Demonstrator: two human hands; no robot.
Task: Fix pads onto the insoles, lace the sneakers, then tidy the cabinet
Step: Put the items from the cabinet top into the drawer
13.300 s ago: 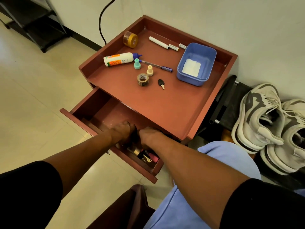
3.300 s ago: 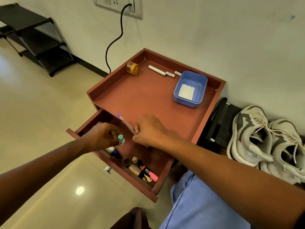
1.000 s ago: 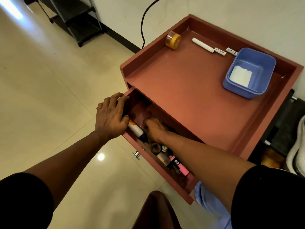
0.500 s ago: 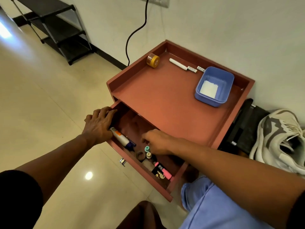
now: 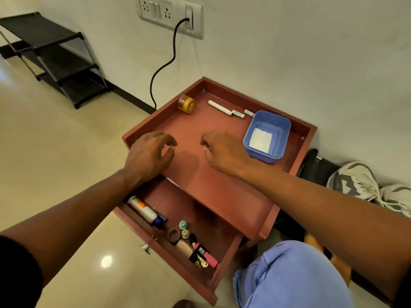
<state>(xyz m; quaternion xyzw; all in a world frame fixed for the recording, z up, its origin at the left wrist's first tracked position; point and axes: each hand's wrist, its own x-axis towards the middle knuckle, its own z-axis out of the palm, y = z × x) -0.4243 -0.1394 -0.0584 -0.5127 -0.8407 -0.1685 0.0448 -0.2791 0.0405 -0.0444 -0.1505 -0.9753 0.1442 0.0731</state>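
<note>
The reddish-brown wooden bedside cabinet [image 5: 222, 187] has its drawer [image 5: 195, 221] pulled open. Half a second ago both hands were down at that drawer; now they have lifted above the cabinet's rimmed top. The left hand [image 5: 149, 155] hovers near the top's left rim and the right hand [image 5: 224, 152] just left of the blue plastic tub [image 5: 266, 136], each with fingers loosely curled and holding nothing.

The white glue bottle with an orange label [image 5: 143, 211], the small teal cap [image 5: 183, 224], the brown tape ring [image 5: 173, 235] and the pink highlighter [image 5: 205, 255] now lie along the drawer's front wall. Judging by this, the tidying step is well along, and what remains are the amber jar [image 5: 186, 104] and the white marker [image 5: 225, 108] at the back of the cabinet top, beside the tub.

A black cable [image 5: 164, 65] runs up the white wall behind the cabinet to a socket plate [image 5: 171, 15]. A black shoe rack [image 5: 55, 56] stands far left, grey-and-white sneakers [image 5: 364, 185] to the right on the glossy cream floor [image 5: 55, 152].
</note>
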